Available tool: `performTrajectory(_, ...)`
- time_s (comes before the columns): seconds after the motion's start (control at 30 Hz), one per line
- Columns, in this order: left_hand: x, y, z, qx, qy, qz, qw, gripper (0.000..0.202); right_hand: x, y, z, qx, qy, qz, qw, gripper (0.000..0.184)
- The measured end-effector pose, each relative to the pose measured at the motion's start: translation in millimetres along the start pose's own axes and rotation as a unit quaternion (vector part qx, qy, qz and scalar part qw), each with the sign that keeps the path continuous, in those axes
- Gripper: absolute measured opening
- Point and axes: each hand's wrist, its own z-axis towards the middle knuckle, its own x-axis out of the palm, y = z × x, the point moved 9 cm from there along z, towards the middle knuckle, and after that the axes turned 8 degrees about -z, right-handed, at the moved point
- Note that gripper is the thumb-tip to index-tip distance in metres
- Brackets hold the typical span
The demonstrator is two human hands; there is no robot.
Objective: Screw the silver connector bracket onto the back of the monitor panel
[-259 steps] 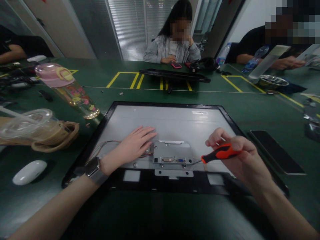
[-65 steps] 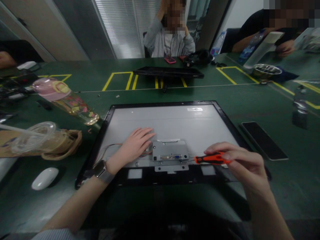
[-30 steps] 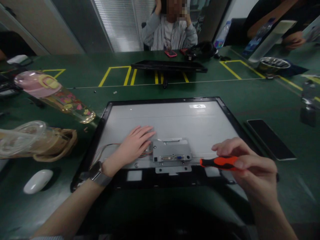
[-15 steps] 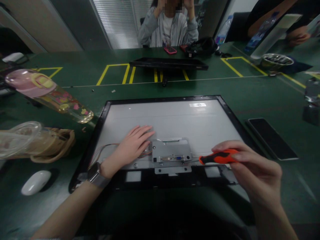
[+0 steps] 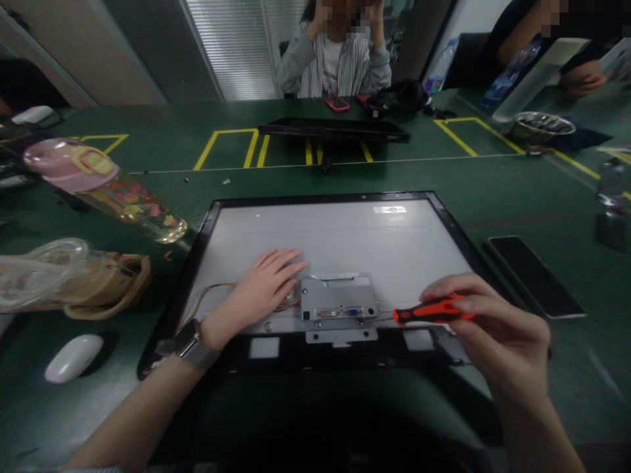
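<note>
A monitor panel (image 5: 325, 236) lies with its metal back facing up and a black frame around it. On its near side sits a metal board housing (image 5: 340, 295) with video ports facing me. My left hand (image 5: 271, 282) rests flat on the panel, fingers stretched out, just left of the housing and over some thin wires (image 5: 202, 293). An orange and black screwdriver (image 5: 428, 310) is gripped by the handle in my right hand (image 5: 493, 322). It lies almost level, its thin shaft pointing left at the housing's right side; whether the tip touches a screw I cannot tell.
A phone (image 5: 535, 276) lies right of the panel. To the left are a white mouse (image 5: 73, 358), a drink cup (image 5: 59, 279) and a pink-lidded bottle (image 5: 103, 187). Beyond are a black monitor part (image 5: 335, 129), a metal bowl (image 5: 542, 125) and a seated person (image 5: 332, 59).
The camera view has shifted slightly. My right hand's fingers have turned a little on the screwdriver handle; my left hand stays on the panel.
</note>
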Motion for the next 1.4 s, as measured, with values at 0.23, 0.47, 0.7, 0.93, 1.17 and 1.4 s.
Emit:
performTrajectory(0.23, 2.3, -13.4, 0.5, 0.028, 0.048, -0.018, 0.998, 0.039, 0.6, -5.5, 1.2, -0.002, 0.011, 0.036, 0.999, 0.015)
performTrajectory(0.47, 7.9, -9.6, -0.5, 0.02, 0.058, -0.009, 0.998, 0.04, -1.1, -13.9, -4.0, 0.053, -0.002, 0.021, 0.998, 0.026)
performTrajectory(0.7, 7.4, -9.3, 0.2, 0.026, 0.049, -0.01, 0.998, 0.039, 4.9, -12.5, 2.0, 0.021, 0.025, 0.096, 0.995, 0.011)
performTrajectory(0.93, 8.6, -10.0, 0.6, 0.027, 0.056, -0.004, 0.998, 0.039, 2.5, -10.5, 0.4, 0.031, 0.009, 0.053, 0.998, 0.023)
performTrajectory(1.17, 4.9, -11.4, 1.3, 0.023, 0.045, -0.013, 0.999, 0.04, 11.2, -5.8, 1.6, -0.003, 0.052, 0.1, 0.994, 0.015)
performTrajectory(1.4, 6.3, -10.9, 1.1, 0.02, 0.056, -0.01, 0.998, 0.04, 9.2, -11.5, -5.1, 0.032, 0.046, 0.06, 0.997, 0.03)
